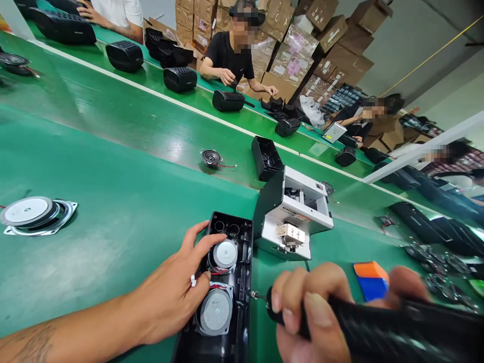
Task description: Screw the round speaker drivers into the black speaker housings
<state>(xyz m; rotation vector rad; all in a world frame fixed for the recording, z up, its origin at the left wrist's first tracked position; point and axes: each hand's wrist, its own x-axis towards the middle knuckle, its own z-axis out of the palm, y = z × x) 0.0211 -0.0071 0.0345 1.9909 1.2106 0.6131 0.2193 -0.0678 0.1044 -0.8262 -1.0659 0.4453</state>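
Observation:
A long black housing lies on the green bench, holding two round speakers, a smaller one above a larger one. My left hand rests over its left edge, fingers apart, the fingertips at the smaller speaker. A white connector on red wires shows by the thumb. My right hand is wrapped round a black power screwdriver, blurred in the foreground. Its metal tip, with what looks like a screw on it, points left at the housing's right edge.
Beyond the housing stands a white and black machine. A loose speaker lies at left, another further back near an open black box. An orange and blue object is at right. People work across the bench.

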